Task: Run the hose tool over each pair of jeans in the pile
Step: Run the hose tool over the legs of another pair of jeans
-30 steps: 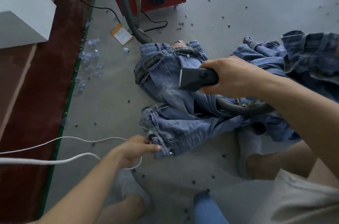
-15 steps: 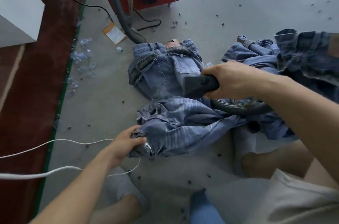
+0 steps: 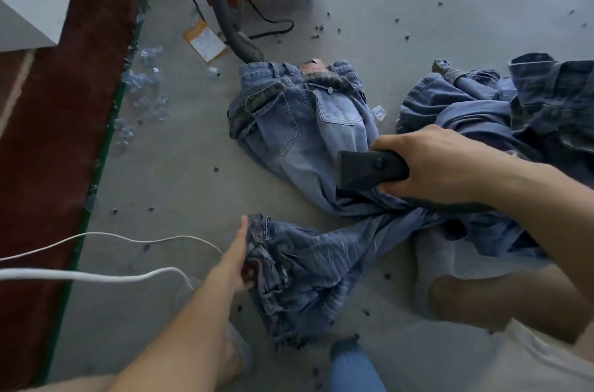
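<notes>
Hands split: right hand (image 3: 440, 166) grips the nozzle (image 3: 369, 170), left hand (image 3: 239, 258) pinches the jeans (image 3: 308, 266), whose length runs toward the right hand.

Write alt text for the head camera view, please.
A person's right hand grips a black hose tool over light-blue jeans on a grey floor. The left hand holds a darker pair's waistband.
</notes>
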Action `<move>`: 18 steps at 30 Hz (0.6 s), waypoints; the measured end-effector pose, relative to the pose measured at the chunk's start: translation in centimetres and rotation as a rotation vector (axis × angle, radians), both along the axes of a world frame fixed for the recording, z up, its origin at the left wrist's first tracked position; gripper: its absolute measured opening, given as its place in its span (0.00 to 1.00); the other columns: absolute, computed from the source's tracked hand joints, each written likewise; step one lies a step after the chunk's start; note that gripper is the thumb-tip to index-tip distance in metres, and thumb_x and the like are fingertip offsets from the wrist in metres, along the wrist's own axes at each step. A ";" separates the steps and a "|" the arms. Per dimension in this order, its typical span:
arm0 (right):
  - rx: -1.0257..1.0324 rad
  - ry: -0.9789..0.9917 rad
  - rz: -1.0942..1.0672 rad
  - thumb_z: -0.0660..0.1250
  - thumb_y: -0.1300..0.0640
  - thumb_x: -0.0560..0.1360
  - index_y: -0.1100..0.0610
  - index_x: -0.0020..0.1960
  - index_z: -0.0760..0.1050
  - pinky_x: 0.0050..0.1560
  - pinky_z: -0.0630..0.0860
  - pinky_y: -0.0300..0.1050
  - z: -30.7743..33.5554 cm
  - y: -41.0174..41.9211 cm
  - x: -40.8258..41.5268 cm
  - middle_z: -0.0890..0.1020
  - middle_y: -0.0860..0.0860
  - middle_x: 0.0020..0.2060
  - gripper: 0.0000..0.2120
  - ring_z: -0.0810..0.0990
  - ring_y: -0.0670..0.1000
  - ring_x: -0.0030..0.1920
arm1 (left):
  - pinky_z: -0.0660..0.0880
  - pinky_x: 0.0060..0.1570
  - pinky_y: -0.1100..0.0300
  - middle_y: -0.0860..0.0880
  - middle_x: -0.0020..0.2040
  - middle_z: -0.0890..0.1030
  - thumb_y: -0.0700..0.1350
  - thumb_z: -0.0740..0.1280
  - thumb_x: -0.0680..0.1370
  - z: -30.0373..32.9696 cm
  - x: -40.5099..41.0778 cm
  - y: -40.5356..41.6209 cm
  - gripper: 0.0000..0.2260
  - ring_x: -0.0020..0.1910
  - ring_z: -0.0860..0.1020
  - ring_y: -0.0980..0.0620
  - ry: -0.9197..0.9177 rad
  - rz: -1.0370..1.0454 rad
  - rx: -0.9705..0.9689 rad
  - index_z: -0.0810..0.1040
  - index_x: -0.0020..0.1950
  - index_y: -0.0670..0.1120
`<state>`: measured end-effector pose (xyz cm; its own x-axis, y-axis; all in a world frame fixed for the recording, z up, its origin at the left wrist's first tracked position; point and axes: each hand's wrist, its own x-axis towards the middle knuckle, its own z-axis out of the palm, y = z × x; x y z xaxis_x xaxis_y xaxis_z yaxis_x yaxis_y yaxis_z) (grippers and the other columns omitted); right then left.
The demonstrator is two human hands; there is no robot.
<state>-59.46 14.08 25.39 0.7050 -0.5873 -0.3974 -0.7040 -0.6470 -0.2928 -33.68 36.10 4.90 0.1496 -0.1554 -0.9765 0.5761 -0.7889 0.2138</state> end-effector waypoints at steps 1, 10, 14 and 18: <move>0.013 0.039 0.013 0.73 0.40 0.72 0.39 0.56 0.72 0.43 0.76 0.50 -0.5 0.3 0.1 0.79 0.43 0.39 0.16 0.78 0.51 0.42 | 0.74 0.68 0.41 0.40 0.63 0.82 0.74 0.72 0.66 -0.3 -0.3 -0.1 0.42 0.62 0.80 0.40 -0.026 -0.040 -0.017 0.79 0.68 0.44; 0.061 0.160 0.072 0.72 0.38 0.72 0.38 0.55 0.71 0.48 0.79 0.54 -1.5 1.0 1.8 0.80 0.47 0.42 0.16 0.78 0.53 0.45 | 0.65 0.75 0.36 0.35 0.72 0.75 0.61 0.60 0.82 1.1 1.9 0.7 0.30 0.70 0.74 0.32 0.361 0.355 -0.393 0.76 0.73 0.40; 0.049 0.117 0.058 0.73 0.39 0.72 0.39 0.55 0.73 0.46 0.79 0.53 -1.0 1.2 1.7 0.79 0.43 0.39 0.15 0.78 0.52 0.43 | 0.66 0.73 0.34 0.34 0.69 0.77 0.68 0.77 0.68 3.4 -0.2 -0.5 0.42 0.69 0.76 0.33 0.378 -0.074 -0.367 0.78 0.71 0.39; 0.045 0.129 0.067 0.74 0.40 0.72 0.39 0.57 0.74 0.47 0.78 0.52 -1.0 1.4 0.9 0.80 0.45 0.42 0.16 0.79 0.53 0.45 | 0.80 0.59 0.37 0.36 0.55 0.85 0.46 0.78 0.72 4.2 -2.1 -1.4 0.20 0.52 0.86 0.38 0.174 -0.351 -0.288 0.83 0.60 0.37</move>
<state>-58.53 15.48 24.34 0.6839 -0.5201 -0.5116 -0.6930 -0.6824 -0.2326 -35.80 34.68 9.10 -0.1219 -0.4351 -0.8921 0.3326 -0.8647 0.3763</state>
